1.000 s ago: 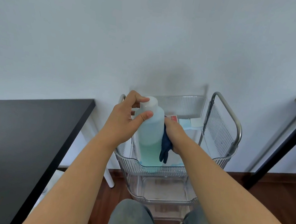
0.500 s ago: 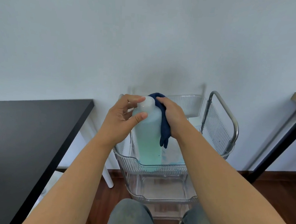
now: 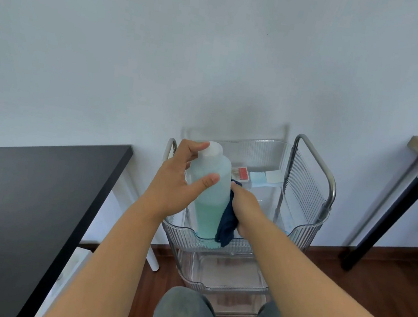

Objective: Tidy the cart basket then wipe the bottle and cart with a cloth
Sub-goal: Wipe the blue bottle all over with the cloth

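Nearby: red box, pads behind bottle; left hand grips bottle, right hand clutches cloth.

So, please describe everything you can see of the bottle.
The bottle is translucent plastic with a white cap, holding pale green liquid in its lower part. It stands upright in the clear cart's top basket. The left hand holds its neck and shoulder; the right hand presses a dark blue cloth against its right side.
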A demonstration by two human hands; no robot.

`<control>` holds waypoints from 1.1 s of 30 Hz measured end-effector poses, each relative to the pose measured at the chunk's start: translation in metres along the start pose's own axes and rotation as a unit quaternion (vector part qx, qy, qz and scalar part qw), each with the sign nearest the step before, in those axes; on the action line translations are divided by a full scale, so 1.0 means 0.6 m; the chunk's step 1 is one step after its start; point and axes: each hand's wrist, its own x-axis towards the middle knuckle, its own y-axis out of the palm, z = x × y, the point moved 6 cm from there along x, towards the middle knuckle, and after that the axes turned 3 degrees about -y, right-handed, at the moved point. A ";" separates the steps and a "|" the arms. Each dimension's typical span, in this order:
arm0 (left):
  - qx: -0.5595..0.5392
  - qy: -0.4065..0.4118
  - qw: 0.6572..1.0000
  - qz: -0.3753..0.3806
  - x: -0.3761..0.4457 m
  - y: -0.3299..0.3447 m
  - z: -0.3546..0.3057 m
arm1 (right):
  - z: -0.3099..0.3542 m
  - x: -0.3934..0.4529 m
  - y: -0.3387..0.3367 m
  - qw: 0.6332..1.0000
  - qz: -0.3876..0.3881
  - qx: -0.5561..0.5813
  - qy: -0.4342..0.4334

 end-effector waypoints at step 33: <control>0.032 -0.022 0.999 -0.001 -0.006 -0.013 0.016 | 0.107 -0.100 -0.014 0.898 -0.068 -0.199 -0.386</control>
